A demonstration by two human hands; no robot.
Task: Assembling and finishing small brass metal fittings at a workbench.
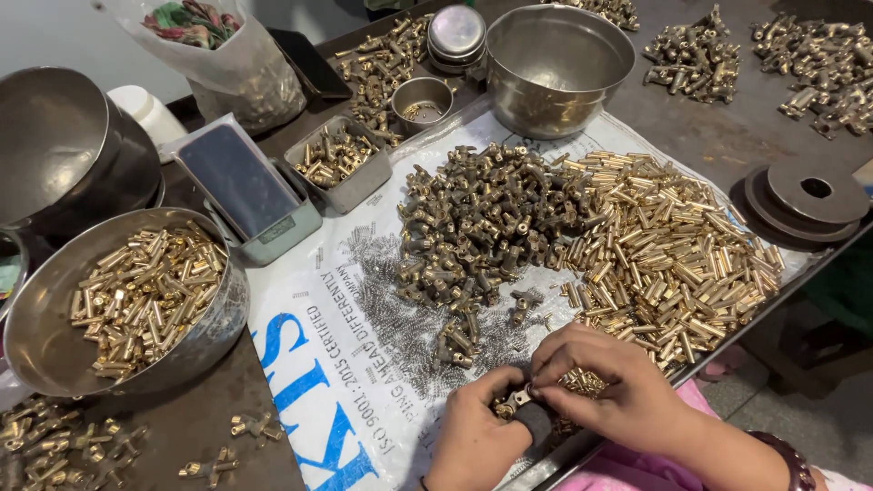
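Observation:
My left hand [473, 436] is closed around a small brass fitting [515, 401] near the table's front edge. My right hand [605, 382] pinches at that same fitting from the right, fingertips touching it, with a few brass tubes under its palm. Just beyond the hands lies a heap of dark brass fittings [482, 227]. To its right spreads a heap of shiny brass tubes [664, 245]. Tiny steel springs [400, 309] are scattered on the white printed sack [327, 364] under all of this.
A steel bowl of brass tubes [136, 291] sits at left, an empty steel bowl [556, 64] at the back. A small tin tray of parts [341, 159], a phone on a box [238, 182], metal discs [805, 195] and more fitting piles [696, 55] surround the sack.

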